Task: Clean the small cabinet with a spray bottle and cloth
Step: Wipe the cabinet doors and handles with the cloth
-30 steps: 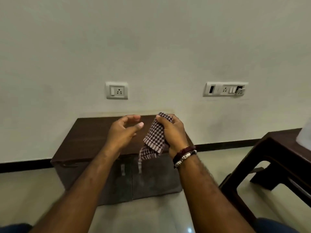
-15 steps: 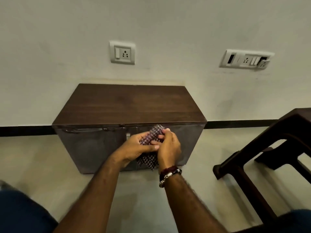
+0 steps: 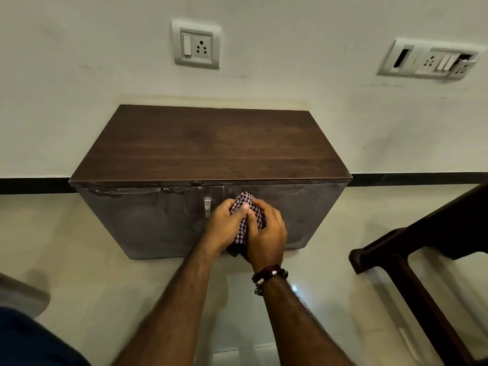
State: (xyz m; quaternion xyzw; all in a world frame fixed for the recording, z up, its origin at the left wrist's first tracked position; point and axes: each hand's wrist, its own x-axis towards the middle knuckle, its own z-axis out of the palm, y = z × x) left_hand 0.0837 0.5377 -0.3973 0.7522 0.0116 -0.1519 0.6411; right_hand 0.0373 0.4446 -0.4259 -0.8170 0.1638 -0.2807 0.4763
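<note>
- The left hand (image 3: pixel 224 225) and the right hand (image 3: pixel 266 233) both held a checked cloth (image 3: pixel 245 207), with their fingers curled tight around it.
- The cloth was bunched up in front of the small cabinet (image 3: pixel 211 146), near the line where its two doors met.
- A small metal handle (image 3: pixel 207 206) sat just left of the hands.
- The right wrist wore bracelets (image 3: pixel 268 276).
- Two wall sockets (image 3: pixel 196 44) showed no words I could read.
</note>
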